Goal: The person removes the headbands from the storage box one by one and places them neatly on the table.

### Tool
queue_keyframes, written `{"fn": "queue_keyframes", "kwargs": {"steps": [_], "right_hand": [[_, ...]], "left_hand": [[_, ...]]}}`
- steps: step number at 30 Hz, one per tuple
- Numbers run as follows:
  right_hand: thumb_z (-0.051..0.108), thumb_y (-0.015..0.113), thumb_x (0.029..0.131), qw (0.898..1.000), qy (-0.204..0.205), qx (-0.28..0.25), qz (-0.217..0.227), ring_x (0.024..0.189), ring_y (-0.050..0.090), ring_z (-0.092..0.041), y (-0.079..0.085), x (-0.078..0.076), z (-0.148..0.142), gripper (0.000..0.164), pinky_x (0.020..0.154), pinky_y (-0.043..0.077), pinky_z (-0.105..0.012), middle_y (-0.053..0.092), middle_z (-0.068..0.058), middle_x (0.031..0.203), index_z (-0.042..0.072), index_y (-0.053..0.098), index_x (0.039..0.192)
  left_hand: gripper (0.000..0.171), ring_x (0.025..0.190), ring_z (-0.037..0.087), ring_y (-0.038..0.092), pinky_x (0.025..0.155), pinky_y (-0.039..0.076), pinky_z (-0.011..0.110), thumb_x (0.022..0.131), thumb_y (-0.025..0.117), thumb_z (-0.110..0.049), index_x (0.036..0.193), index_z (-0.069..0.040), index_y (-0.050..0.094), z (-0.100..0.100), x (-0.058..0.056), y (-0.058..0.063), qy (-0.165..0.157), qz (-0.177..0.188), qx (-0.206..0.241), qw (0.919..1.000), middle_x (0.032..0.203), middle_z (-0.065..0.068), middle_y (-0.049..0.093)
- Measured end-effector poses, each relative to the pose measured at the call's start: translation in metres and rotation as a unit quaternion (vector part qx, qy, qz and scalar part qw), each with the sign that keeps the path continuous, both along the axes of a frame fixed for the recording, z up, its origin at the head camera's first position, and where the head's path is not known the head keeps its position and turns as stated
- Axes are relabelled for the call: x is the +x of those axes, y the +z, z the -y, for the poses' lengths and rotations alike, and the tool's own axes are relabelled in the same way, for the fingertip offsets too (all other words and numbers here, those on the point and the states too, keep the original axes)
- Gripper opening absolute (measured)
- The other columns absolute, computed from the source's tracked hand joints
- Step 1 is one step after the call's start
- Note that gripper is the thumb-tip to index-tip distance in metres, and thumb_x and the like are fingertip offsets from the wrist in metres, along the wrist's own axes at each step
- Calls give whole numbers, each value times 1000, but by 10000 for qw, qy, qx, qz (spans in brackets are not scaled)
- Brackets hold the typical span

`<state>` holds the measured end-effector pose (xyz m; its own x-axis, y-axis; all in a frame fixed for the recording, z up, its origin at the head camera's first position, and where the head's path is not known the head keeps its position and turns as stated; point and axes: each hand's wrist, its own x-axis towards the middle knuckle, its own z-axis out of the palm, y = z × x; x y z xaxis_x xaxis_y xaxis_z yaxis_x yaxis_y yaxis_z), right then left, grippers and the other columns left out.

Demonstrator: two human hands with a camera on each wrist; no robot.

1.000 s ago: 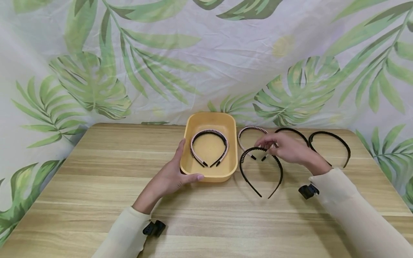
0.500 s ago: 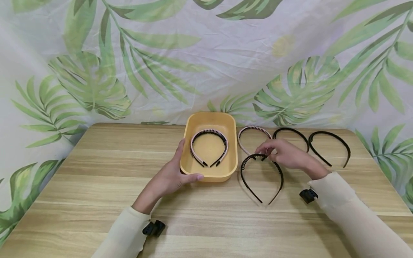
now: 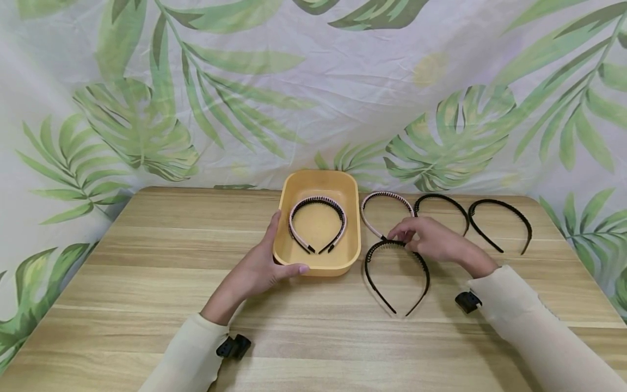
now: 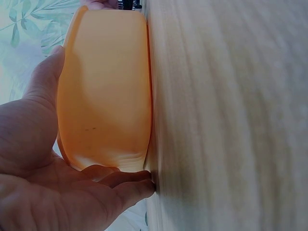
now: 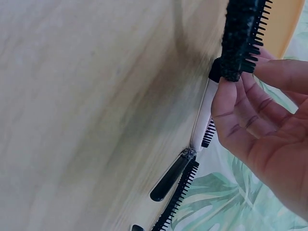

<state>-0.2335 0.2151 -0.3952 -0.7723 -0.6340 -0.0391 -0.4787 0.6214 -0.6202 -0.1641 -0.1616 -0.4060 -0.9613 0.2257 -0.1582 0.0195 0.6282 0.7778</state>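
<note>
On the left, our left hand [image 3: 262,269] steadies the shallow yellow plastic tray [image 3: 294,188], palm against its near-left wall with the thumb curled round the front corner; in the left wrist view the same hand [image 4: 43,192] cups the tray's wall [image 4: 103,91]. Inside the tray lies a pink-and-black toothed headband [image 3: 317,202], ends toward us. Just right of the tray, our right hand [image 3: 431,239] pinches the top of a black toothed plastic headband [image 3: 379,283], whose two legs rest on the tabletop [image 3: 147,261]; the right wrist view shows the fingertips [image 5: 231,96] closed on its comb-toothed arch [image 5: 240,38]. We judge this to be the pickup step; the next move would call for lifting the band clear of its neighbours and carrying it left over the tray's rim. Behind the hand lies a second pink-and-black headband [image 3: 379,196], then two more black headbands [image 3: 443,198] [image 3: 504,206] further right. The tabletop is pale wood-grain, and behind it hangs a white cloth printed with green palm leaves [image 3: 313,81].
</note>
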Motion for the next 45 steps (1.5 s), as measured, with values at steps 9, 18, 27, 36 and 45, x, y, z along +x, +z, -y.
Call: {"fn": "queue_keyframes", "kwargs": {"steps": [9, 18, 27, 36, 45], "right_hand": [[-17, 62, 83, 9999, -27, 103, -97, 95, 62, -21, -2, 1, 1, 41, 86, 52, -40, 69, -8, 98, 1, 76, 117], [-15, 63, 85, 9996, -28, 275, -89, 93, 62, -20, -2, 2, 2, 39, 84, 52, -37, 68, -8, 95, 3, 77, 117], [-15, 63, 85, 9992, -5, 374, -153, 89, 61, -17, -3, 2, 2, 41, 80, 50, -33, 68, -7, 93, 5, 78, 117], [-13, 64, 87, 9989, -35, 434, -150, 88, 60, -16, -4, 2, 2, 37, 78, 49, -31, 67, -7, 93, 5, 79, 115], [-14, 62, 86, 9986, -80, 495, -172, 86, 58, -15, -5, 3, 2, 39, 78, 48, -31, 66, -7, 91, 6, 79, 115]], "left_hand": [[134, 147, 39, 45, 121, 35, 56, 84, 88, -47, 169, -23, -12, 1, 0, -2, 9, 8, 28, 10000, 173, 23, 20], [134, 146, 38, 46, 120, 36, 55, 83, 89, -46, 169, -26, -12, 1, 0, -2, 0, 8, 57, 10000, 173, 22, 20], [134, 146, 38, 46, 120, 36, 56, 83, 88, -46, 169, -26, -13, 0, 0, -1, -6, 23, 80, 10000, 173, 22, 20], [134, 141, 36, 50, 118, 38, 54, 82, 89, -46, 169, -29, -12, 0, -1, -2, 28, 46, 43, 10000, 172, 21, 23], [134, 144, 38, 48, 120, 37, 55, 83, 88, -46, 169, -27, -13, 0, 0, -2, -25, -13, 80, 10000, 172, 22, 22]]}}
